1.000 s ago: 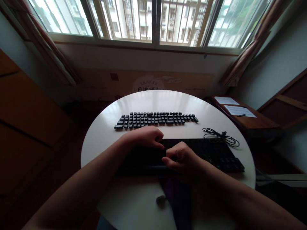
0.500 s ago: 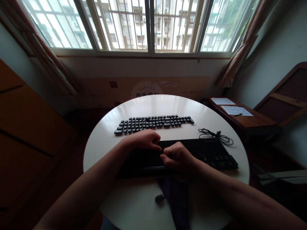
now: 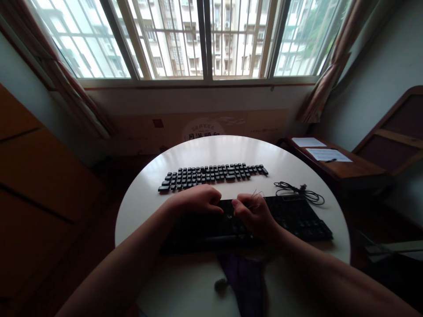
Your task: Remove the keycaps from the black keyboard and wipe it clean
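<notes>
A black keyboard [image 3: 291, 213] lies across the white round table, many of its keys hidden beneath my hands. My left hand [image 3: 201, 198] is closed over its upper middle, fingers curled in and thumb toward the right; whatever it may hold is hidden. Just right of it, my right hand [image 3: 253, 213] is closed around a wire keycap puller [image 3: 258, 193], whose thin wire loops stick out above the knuckles. Behind the keyboard, loose black keycaps [image 3: 211, 175] stand in rows.
A coiled black cable [image 3: 302, 190] lies behind the keyboard's right end. In front are a dark purple cloth [image 3: 243, 281] and a small dark brush-like thing [image 3: 220, 285]. Papers [image 3: 328, 155] and a pen [image 3: 331, 160] lie on a wooden chair seat at the right.
My right hand has moved right, away from my left, and wire loops now show above it. My left hand has stayed on the keyboard. The view has tilted up slightly.
</notes>
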{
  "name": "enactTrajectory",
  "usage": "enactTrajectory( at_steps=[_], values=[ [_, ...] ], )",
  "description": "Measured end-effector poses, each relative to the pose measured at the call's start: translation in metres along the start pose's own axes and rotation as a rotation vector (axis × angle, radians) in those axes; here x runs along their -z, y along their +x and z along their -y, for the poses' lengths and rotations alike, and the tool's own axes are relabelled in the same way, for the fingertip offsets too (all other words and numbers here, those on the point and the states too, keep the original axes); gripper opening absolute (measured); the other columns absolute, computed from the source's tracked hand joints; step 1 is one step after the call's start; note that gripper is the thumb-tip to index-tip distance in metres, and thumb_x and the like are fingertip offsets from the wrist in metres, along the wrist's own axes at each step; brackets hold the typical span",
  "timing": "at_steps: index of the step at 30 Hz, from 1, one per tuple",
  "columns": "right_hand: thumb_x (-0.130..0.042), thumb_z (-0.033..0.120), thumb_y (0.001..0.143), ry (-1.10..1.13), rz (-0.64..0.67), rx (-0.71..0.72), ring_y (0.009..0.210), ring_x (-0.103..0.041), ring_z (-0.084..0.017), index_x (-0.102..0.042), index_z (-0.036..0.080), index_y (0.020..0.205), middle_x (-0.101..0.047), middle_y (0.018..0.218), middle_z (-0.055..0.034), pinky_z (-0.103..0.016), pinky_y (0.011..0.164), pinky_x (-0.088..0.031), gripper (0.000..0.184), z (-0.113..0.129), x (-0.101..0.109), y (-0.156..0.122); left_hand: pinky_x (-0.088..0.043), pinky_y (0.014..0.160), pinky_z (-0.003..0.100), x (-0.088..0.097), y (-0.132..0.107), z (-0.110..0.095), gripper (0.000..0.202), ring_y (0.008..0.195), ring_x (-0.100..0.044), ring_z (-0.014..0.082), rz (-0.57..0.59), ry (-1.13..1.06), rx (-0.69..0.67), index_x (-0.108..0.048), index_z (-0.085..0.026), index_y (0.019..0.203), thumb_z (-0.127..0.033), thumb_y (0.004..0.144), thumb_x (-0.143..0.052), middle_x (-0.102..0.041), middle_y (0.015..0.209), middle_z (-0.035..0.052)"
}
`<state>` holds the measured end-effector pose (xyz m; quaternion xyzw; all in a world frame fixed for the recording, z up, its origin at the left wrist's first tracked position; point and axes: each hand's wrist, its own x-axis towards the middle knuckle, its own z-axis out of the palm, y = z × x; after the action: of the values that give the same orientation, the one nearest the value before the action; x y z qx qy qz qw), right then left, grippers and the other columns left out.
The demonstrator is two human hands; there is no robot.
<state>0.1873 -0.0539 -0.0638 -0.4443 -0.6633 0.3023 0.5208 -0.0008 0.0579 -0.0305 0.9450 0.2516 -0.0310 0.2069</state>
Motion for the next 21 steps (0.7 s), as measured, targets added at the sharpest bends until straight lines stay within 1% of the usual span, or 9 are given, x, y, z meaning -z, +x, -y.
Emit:
enactTrajectory(
  at_steps=[2, 4, 6, 7, 9, 12, 14, 16, 21],
  values=[
    [-0.055, 0.032, 0.089, -0.05, 0.025, 0.043, 0.048, -0.03, -0.008, -0.044, 0.018, 0.053, -0.033, 0.049, 0.0053, -0.023, 0.048, -0.027, 0.04, 0.005, 0.006, 0.002, -0.031, 0.052, 0.024, 0.005, -0.004, -0.004, 0.031, 0.057, -0.047, 0.0115, -0.019, 0.003, -0.022, -0.06, -0.017, 0.069, -0.043, 0.085, -0.062, -0.057, 0.063, -0.0022],
    [-0.056, 0.03, 0.089, -0.101, 0.052, 0.074, 0.048, -0.029, -0.008, -0.043, 0.018, 0.053, -0.032, 0.049, 0.0056, -0.023, 0.047, -0.025, 0.04, 0.008, 0.011, 0.005, -0.037, 0.058, 0.024, 0.01, -0.009, -0.009, 0.025, 0.064, -0.053, 0.0129, -0.071, -0.018, -0.06, -0.065, -0.017, 0.079, -0.041, 0.087, -0.062, -0.063, 0.073, -0.0001],
    [-0.057, 0.03, 0.089, -0.134, 0.063, 0.082, 0.048, -0.03, -0.008, -0.046, 0.017, 0.055, -0.034, 0.05, 0.0057, -0.023, 0.047, -0.025, 0.038, 0.009, 0.015, 0.008, -0.043, 0.068, 0.024, 0.014, -0.013, -0.016, 0.022, 0.076, -0.059, 0.0149, -0.14, -0.067, -0.112, -0.068, -0.019, 0.096, -0.039, 0.087, -0.065, -0.069, 0.089, 0.0025],
    [-0.057, 0.03, 0.09, -0.139, 0.07, 0.082, 0.048, -0.031, -0.008, -0.049, 0.017, 0.057, -0.035, 0.05, 0.0056, -0.022, 0.047, -0.026, 0.036, 0.008, 0.016, 0.009, -0.044, 0.072, 0.024, 0.015, -0.014, -0.02, 0.025, 0.081, -0.06, 0.0154, -0.165, -0.097, -0.137, -0.067, -0.02, 0.105, -0.037, 0.087, -0.066, -0.07, 0.095, 0.0034],
    [-0.057, 0.03, 0.09, -0.129, 0.097, 0.09, 0.05, -0.035, -0.008, -0.054, 0.017, 0.062, -0.04, 0.052, 0.0051, -0.022, 0.048, -0.028, 0.032, 0.007, 0.016, 0.01, -0.045, 0.075, 0.024, 0.016, -0.016, -0.027, 0.029, 0.085, -0.061, 0.0149, -0.188, -0.145, -0.185, -0.065, -0.021, 0.112, -0.035, 0.087, -0.068, -0.07, 0.101, 0.0036],
    [-0.057, 0.029, 0.091, -0.094, 0.15, 0.126, 0.054, -0.042, -0.009, -0.059, 0.016, 0.068, -0.048, 0.057, 0.0037, -0.021, 0.052, -0.033, 0.027, 0.005, 0.014, 0.01, -0.043, 0.07, 0.022, 0.013, -0.014, -0.033, 0.016, 0.077, -0.058, 0.0123, -0.189, -0.168, -0.226, -0.067, -0.019, 0.099, -0.032, 0.089, -0.066, -0.069, 0.092, 0.0018],
    [-0.057, 0.029, 0.092, -0.077, 0.163, 0.147, 0.055, -0.043, -0.009, -0.06, 0.016, 0.071, -0.05, 0.059, 0.0033, -0.021, 0.054, -0.034, 0.025, 0.004, 0.013, 0.01, -0.042, 0.067, 0.022, 0.011, -0.011, -0.033, 0.014, 0.072, -0.056, 0.0111, -0.183, -0.171, -0.225, -0.066, -0.017, 0.089, -0.031, 0.09, -0.064, -0.068, 0.084, 0.0006],
    [-0.056, 0.028, 0.093, -0.074, 0.154, 0.153, 0.054, -0.042, -0.009, -0.059, 0.016, 0.07, -0.049, 0.059, 0.0037, -0.021, 0.052, -0.033, 0.026, 0.004, 0.013, 0.01, -0.042, 0.067, 0.021, 0.01, -0.009, -0.032, 0.013, 0.072, -0.056, 0.0109, -0.178, -0.178, -0.214, -0.067, -0.017, 0.09, -0.03, 0.09, -0.065, -0.068, 0.083, 0.0001],
    [-0.055, 0.029, 0.093, -0.097, 0.103, 0.133, 0.052, -0.037, -0.008, -0.053, 0.016, 0.066, -0.043, 0.056, 0.0048, -0.021, 0.049, -0.029, 0.03, 0.003, 0.015, 0.01, -0.045, 0.071, 0.022, 0.009, -0.008, -0.029, 0.015, 0.077, -0.061, 0.0127, -0.199, -0.177, -0.183, -0.07, -0.019, 0.101, -0.026, 0.087, -0.068, -0.071, 0.091, 0.0018]
  ],
)
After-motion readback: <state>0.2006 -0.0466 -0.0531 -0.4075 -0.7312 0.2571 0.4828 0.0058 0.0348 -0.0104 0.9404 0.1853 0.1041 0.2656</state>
